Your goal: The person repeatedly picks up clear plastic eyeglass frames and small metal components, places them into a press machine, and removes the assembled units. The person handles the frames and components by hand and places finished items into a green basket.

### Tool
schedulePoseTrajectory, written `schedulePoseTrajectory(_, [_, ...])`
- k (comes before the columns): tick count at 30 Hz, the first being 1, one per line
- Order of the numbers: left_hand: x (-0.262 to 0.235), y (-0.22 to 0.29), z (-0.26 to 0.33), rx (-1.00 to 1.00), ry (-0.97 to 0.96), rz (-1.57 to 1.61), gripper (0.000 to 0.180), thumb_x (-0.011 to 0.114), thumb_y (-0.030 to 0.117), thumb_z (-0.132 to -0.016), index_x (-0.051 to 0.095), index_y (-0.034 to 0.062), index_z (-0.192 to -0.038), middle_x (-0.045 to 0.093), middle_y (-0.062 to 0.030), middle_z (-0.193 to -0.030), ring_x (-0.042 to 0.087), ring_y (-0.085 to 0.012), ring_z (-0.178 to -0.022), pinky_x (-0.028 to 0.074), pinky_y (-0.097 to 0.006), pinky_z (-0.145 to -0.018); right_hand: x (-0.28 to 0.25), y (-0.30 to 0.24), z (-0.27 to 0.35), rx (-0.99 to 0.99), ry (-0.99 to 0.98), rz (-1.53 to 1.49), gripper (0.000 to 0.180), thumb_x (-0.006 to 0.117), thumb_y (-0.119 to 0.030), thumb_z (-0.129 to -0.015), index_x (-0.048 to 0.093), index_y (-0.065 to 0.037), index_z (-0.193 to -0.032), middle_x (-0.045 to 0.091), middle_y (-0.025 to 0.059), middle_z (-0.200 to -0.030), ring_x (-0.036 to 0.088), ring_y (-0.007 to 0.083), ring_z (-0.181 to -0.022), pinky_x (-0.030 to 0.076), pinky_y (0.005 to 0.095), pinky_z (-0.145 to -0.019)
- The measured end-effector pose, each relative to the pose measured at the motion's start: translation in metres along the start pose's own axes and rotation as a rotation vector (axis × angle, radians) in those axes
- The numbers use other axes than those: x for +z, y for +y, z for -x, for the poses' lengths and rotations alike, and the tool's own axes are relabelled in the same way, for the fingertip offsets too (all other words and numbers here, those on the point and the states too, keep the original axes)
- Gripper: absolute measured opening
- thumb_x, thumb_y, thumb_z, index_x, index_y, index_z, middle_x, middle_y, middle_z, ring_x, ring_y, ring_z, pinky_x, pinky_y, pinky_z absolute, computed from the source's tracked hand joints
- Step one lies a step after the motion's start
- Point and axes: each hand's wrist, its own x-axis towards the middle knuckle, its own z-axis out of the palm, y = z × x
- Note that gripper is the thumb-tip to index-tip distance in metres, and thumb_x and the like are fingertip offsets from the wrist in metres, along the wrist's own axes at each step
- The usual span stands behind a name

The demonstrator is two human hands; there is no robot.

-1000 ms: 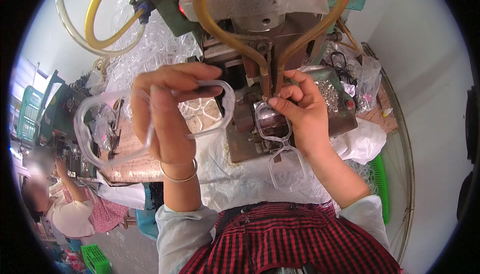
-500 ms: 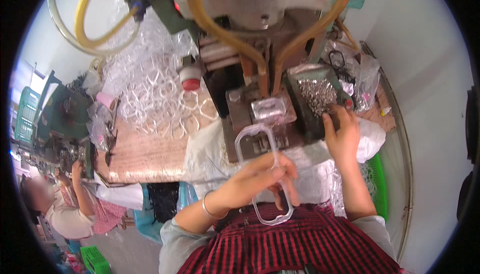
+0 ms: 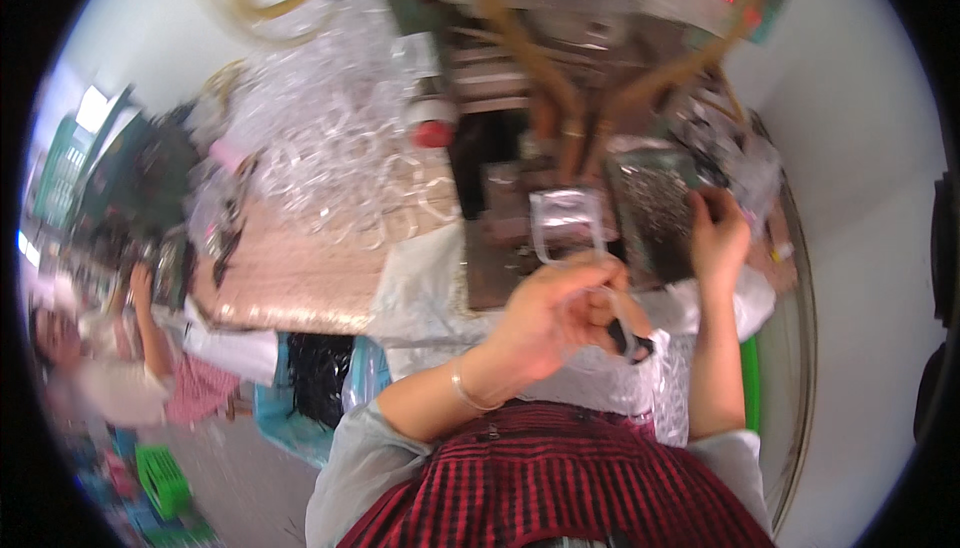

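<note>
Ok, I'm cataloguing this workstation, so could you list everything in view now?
press: 1, grey-green, top centre
amber tubes: at least 3, amber, top
red button: 1, red, left of press
table: 1, brown, centre left
frame pile: uncountable, clear, on table
white sheeting: count unclear, white, table front
tray: 1, dark, right of centre
small parts: many, silvery, in tray
plastic bags: count unclear, clear, right
second machine: 1, green, left
blue tub: 1, light blue, below table
black strips: many, black, in tub
green basket: 1, green, lower left
co-worker: 1, pale top, left
clear frame: 1, clear, lower centre
apron: 1, red-and-black, bottom centre
bracelet: 1, silvery, lower centre
left hand: 1, bare, gripping clear frame
right hand: 1, bare, beside tray
</note>
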Motion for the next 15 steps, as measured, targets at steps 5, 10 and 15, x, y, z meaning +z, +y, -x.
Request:
schedulePoseTrajectory(5, [-0.010,-0.004,-0.005,-0.008,-0.072,0.022,0.026,0.052,0.031,-0.102,0.057,0.0059,-0.102,0.072,-0.0203,-0.091,0.071,-0.0260,-0.082,0.058,-0.033,-0.060,-0.001,0.024,0.010,-0.058,-0.037,-0.056,0.016,0.067,-0.009,-0.092,0.068,0.000,-0.105,0.073,0.0130,-0.093,0.069,0.0205,-0.085,0.052,0.0329,-0.080])
schedulePoseTrajectory(10, [-0.034,-0.003,0.000,-0.070,-0.258,-0.112,0.043,0.042,0.042,-0.107,0.058,0.0024,-0.110,0.071,-0.0139,-0.101,0.070,-0.0228,-0.093,0.057,-0.033,-0.069,0.005,0.007,0.013,-0.123,-0.087,0.073,0.014,0.065,-0.006,-0.092,0.068,0.001,-0.104,0.072,0.0108,-0.093,0.067,0.0178,-0.087,0.051,0.0315,-0.084])
schedulePoseTrajectory(15, [-0.072,0.064,0.093,0.422,0.320,-0.991,0.022,0.061,0.022,-0.099,0.068,0.0015,-0.097,0.069,-0.0021,-0.088,0.062,-0.0092,-0.082,0.051,-0.027,-0.072,-0.015,0.040,0.036,-0.019,-0.106,-0.221,0.012,0.064,-0.004,-0.093,0.068,0.002,-0.102,0.069,0.0069,-0.096,0.062,0.0157,-0.094,0.048,0.0290,-0.089])
